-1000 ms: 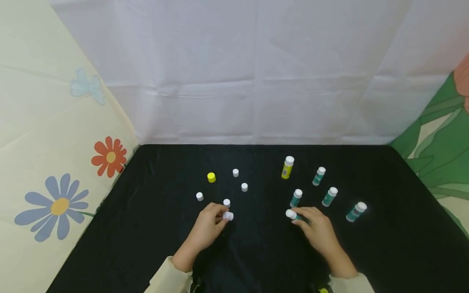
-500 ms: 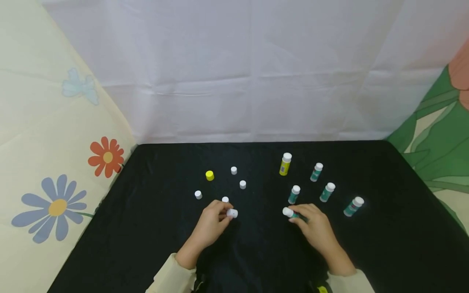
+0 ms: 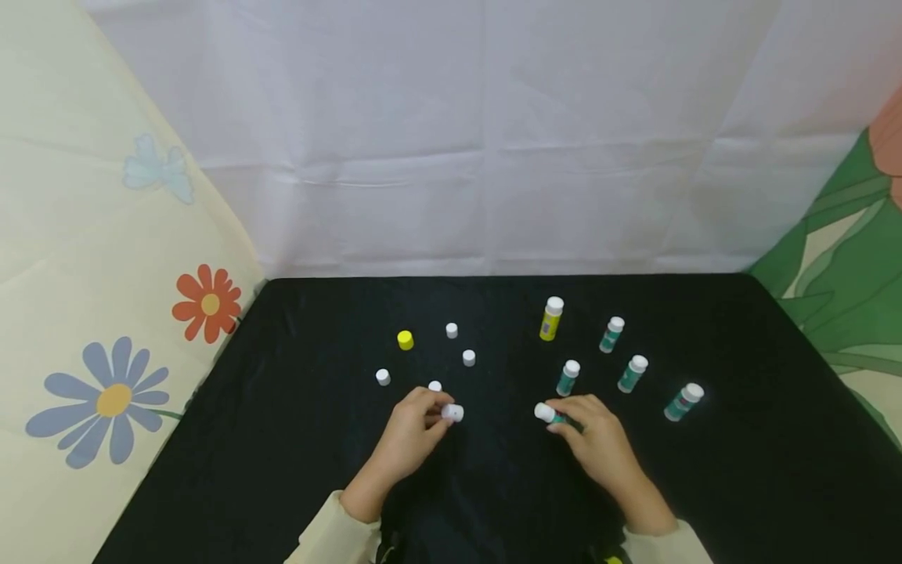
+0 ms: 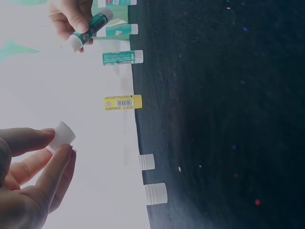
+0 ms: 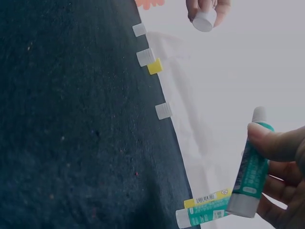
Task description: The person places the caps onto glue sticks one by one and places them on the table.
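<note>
My left hand (image 3: 411, 431) pinches a white cap (image 3: 453, 412) between thumb and fingers, above the cloth. In the left wrist view, the cap (image 4: 63, 135) is tilted at the fingertips. Across from it, my right hand (image 3: 599, 435) grips a green glue stick (image 3: 557, 417), its white end pointing left towards the cap. The right wrist view shows this glue stick (image 5: 252, 171) slanted, with a narrower pale tip at one end and a white base at the other. Cap and glue stick are apart. Part of the stick's body is hidden by my fingers.
Several white caps (image 3: 468, 358) and a yellow cap (image 3: 405, 340) stand on the black cloth (image 3: 317, 329) at left. Beyond my right hand stand a yellow glue stick (image 3: 552, 319) and several green glue sticks (image 3: 633, 374). A white curtain (image 3: 395, 157) hangs behind.
My left hand has lifted the cap and moved it right. My right hand has carried the glue stick left, so the two are closer together.
</note>
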